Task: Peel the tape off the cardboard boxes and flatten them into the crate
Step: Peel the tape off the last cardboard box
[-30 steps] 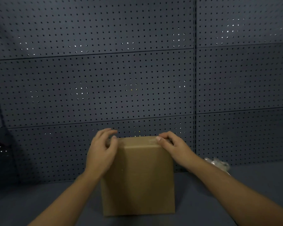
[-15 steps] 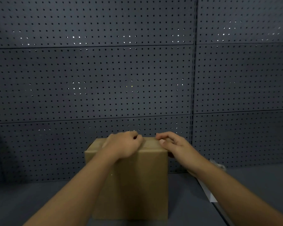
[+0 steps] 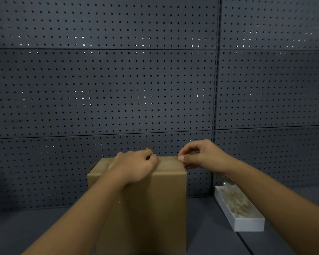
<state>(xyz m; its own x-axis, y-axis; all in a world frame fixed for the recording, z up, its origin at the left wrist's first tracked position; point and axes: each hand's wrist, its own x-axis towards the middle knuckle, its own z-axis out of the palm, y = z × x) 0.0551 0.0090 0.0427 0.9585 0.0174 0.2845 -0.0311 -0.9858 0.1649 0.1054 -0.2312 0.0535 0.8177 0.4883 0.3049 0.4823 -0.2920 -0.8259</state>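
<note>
Currently peeling tape off the top of the box [image 3: 142, 203], which stands upright on the dark counter near the back wall.

Left hand [image 3: 134, 167] presses down on the box top, fingers curled. Right hand [image 3: 201, 155] pinches what looks like the tape end at the top right edge. Next: a steady pull along the seam, left hand bracing. White tray [image 3: 247, 224] holding crumpled scraps sits well right; nothing blocks. No crate in view.
</note>
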